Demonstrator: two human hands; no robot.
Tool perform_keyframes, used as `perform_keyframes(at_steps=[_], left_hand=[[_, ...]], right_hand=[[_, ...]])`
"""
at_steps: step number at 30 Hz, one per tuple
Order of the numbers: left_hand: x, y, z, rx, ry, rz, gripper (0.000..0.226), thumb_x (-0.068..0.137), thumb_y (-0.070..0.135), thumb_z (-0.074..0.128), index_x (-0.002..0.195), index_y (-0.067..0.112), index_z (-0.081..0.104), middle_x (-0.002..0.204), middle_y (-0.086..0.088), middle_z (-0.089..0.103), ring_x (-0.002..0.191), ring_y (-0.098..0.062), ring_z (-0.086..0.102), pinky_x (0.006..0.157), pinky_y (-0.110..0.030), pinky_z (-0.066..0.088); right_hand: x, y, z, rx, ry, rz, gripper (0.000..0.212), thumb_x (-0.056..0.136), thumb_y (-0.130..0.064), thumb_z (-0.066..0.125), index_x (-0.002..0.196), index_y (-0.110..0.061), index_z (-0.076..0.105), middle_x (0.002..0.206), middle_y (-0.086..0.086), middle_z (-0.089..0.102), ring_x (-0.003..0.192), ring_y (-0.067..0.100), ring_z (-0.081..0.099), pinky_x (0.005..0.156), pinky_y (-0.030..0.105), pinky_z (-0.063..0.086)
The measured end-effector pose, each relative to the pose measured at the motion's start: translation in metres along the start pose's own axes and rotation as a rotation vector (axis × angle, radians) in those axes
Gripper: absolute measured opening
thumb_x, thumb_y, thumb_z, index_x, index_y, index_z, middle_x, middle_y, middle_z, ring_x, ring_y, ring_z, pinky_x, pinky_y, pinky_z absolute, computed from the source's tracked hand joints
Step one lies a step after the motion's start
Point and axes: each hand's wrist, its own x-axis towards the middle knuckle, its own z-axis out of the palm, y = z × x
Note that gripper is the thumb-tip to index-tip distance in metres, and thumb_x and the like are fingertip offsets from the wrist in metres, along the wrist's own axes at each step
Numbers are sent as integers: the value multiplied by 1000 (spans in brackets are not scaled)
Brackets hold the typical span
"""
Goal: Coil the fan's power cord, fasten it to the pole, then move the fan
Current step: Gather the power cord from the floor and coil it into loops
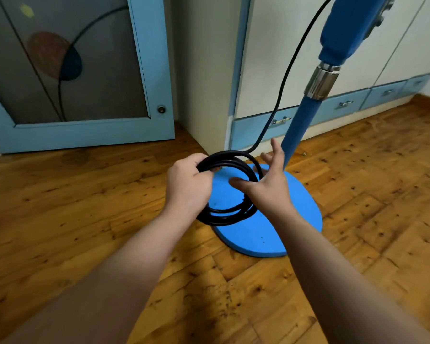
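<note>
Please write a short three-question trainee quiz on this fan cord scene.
1. True or false: the left hand grips the coil.
2. Which describes the right hand? A) fist on the pole B) fingers spread beside the coil C) flat on the floor
3. Fill in: the free cord runs from the coil up beside the ____.

Key: 1 true. 2 B. 3 pole; the coil is not yet fastened to it and hangs over the base.
</note>
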Motion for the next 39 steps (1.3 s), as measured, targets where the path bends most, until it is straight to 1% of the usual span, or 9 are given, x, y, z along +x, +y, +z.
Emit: perform_keyframes(at_steps=[4, 12, 16, 19, 23, 26, 33, 36, 39], left_hand=[[-4, -3, -4, -207, 54, -41, 29, 86, 4, 53, 70, 27, 61, 59, 6, 52, 60, -15, 48, 58, -27, 37], [-6, -5, -3, -274, 112, -45, 28, 88, 5, 53, 73, 27, 60, 62, 7, 53, 61, -11, 49, 57, -24, 38], [-10, -1, 3, -246, 113, -39, 21, 87, 3, 53, 81, 21, 61, 72, 11, 58, 71, -2, 53, 57, -6, 41], [-11, 0, 7, -289, 118, -62, 27, 86, 3, 53, 72, 24, 60, 66, 8, 57, 64, -5, 50, 55, -11, 40], [-9, 0, 10, -340, 90, -176, 30, 88, 7, 53, 68, 28, 58, 57, 3, 49, 55, -14, 43, 55, -29, 38], [-8, 0, 12, -317, 69, -228, 29, 88, 8, 53, 67, 27, 57, 58, 2, 47, 59, -17, 43, 61, -34, 40], [-1, -1, 10, -168, -140, -279, 8, 76, 6, 66, 79, 13, 65, 74, -7, 64, 65, -20, 59, 74, -41, 56], [2, 3, 3, -58, -301, -224, 16, 70, 5, 72, 83, 10, 64, 73, -5, 66, 67, -19, 64, 74, -37, 55], [5, 9, 3, 115, -358, -122, 46, 66, 9, 76, 108, 19, 58, 105, -2, 64, 97, -19, 61, 80, -35, 54]], right_hand=[[0, 3, 4, 113, -43, 48, 108, 72, -11, 76, 144, -41, 1, 119, 1, 52, 110, 18, 53, 91, 30, 43], [-5, 12, 15, -157, 59, 229, 105, 69, -64, 63, 147, -28, 2, 157, 8, 13, 144, 30, 14, 114, 51, 22], [-10, 15, 19, -100, -170, 581, 106, 68, -81, 41, 147, -28, -4, 149, 17, 31, 123, 40, 47, 98, 53, 39], [-14, 18, 22, 209, -267, 692, 109, 56, -83, 50, 143, -25, 19, 124, 17, 57, 98, 31, 65, 84, 53, 51], [-5, 21, 20, 505, -101, 563, 53, 73, -36, 72, 112, -5, 55, 91, 12, 68, 84, 21, 68, 69, 37, 53], [-3, 17, 19, 503, 5, 417, 13, 77, -6, 67, 86, -8, 58, 72, 7, 60, 67, 20, 61, 65, 33, 48], [-1, 17, 13, 180, 209, 119, 27, 86, -8, 54, 70, -28, 46, 69, 1, 51, 69, 21, 52, 60, 31, 43], [1, 17, 3, 69, 160, 3, 23, 88, -4, 50, 74, -22, 45, 66, 0, 48, 61, 16, 45, 51, 20, 38], [2, 15, -5, -94, 82, -110, 19, 85, 3, 46, 82, -16, 47, 68, -3, 49, 60, 10, 44, 46, 12, 34]])
